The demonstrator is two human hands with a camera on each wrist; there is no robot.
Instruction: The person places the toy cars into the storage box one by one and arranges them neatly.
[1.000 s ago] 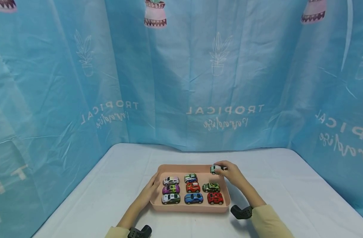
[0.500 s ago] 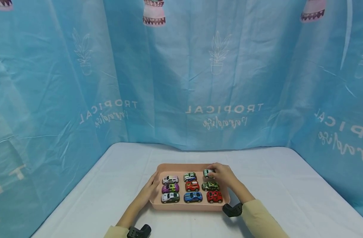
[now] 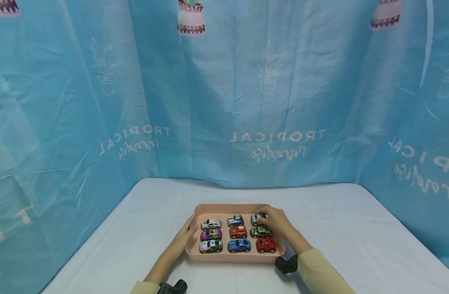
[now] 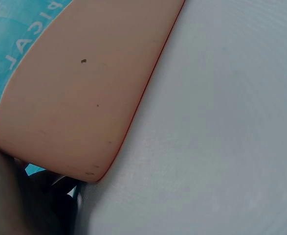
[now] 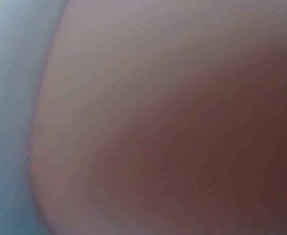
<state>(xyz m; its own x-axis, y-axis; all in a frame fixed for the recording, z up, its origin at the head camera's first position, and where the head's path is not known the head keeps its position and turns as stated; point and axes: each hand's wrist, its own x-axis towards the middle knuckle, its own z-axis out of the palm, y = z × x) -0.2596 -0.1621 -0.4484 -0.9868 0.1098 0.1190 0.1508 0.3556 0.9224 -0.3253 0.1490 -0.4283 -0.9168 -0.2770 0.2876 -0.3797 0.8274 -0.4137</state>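
My right hand point(image 3: 277, 221) pinches a pale green toy car point(image 3: 255, 219) at the back right inside a shallow pink tray point(image 3: 237, 258). The car sits low, just behind a green camouflage toy car point(image 3: 261, 232). My left hand point(image 3: 184, 236) holds the tray's left side, fingers along the rim. In the left wrist view, the tray's outer front wall point(image 4: 79, 103) fills the upper left, with part of the hand point(image 4: 4, 186) at its corner. A blurred close-up of a pinkish surface fills the right wrist view, and the right fingers are hidden there.
More toy cars stand in rows in the tray, among them a purple one point(image 3: 211, 234), a blue one point(image 3: 239, 245) and a red one point(image 3: 266, 245). The tray rests on a white-covered table point(image 3: 320, 220). A blue printed curtain point(image 3: 217, 102) surrounds the table.
My right hand has moved left and down with the pale green car, from above the tray's back right corner to behind the camouflage car. The left hand stays at the tray's left side.
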